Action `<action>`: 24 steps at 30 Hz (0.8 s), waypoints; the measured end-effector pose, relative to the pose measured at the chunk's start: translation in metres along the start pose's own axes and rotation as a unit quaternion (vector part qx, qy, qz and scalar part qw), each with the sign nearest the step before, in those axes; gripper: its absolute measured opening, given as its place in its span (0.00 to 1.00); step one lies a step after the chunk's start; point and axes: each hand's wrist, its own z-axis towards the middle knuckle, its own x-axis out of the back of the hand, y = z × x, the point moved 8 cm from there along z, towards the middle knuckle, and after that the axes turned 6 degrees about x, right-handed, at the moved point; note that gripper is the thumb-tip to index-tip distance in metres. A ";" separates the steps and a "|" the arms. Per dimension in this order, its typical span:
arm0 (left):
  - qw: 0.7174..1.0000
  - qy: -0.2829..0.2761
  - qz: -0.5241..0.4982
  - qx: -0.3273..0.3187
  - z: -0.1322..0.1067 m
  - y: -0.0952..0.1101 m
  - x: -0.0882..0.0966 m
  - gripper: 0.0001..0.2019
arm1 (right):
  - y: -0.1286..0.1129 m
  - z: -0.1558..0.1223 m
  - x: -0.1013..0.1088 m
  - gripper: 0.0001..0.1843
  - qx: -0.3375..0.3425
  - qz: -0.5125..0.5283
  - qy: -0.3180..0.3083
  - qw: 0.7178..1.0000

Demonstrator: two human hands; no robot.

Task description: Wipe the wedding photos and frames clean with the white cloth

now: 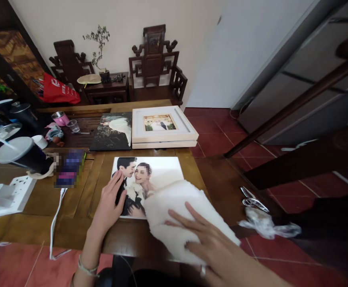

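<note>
A printed photo panel (166,169) of a couple lies flat near the front edge of the wooden table. My left hand (111,201) rests on its left side, fingers stretched out and pressing on the picture. Over the panel's lower right part lies a white cloth (179,199), which also hangs past the panel toward the table's edge. My right hand (199,235) lies on top of the cloth with its fingers spread, pressing it down. The cloth hides the panel's lower right corner.
Beyond the panel are a dark photo panel (109,131) and stacked white frames (164,137). To the left sit a phone (70,167) on a cable, a lidded cup (24,155) and a power strip (20,193). Scissors (254,199) and a plastic bag (262,223) lie at right.
</note>
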 end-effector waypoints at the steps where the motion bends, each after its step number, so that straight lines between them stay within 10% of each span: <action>1: 1.000 -0.001 0.002 0.000 0.000 0.000 0.000 0.25 | 0.009 0.005 0.007 0.15 -0.008 0.006 0.005 1.000; 11: 1.000 0.000 -0.009 0.005 -0.002 -0.001 -0.001 0.24 | 0.125 0.062 0.061 0.13 -0.120 -0.059 0.176 0.975; 17: 1.000 -0.002 -0.005 0.010 -0.002 -0.002 -0.001 0.24 | 0.064 0.028 0.017 0.12 -0.066 -0.109 0.184 0.975; 24: 1.000 -0.012 0.004 0.010 -0.002 -0.002 -0.004 0.25 | -0.017 0.000 -0.008 0.13 0.007 -0.024 0.047 0.999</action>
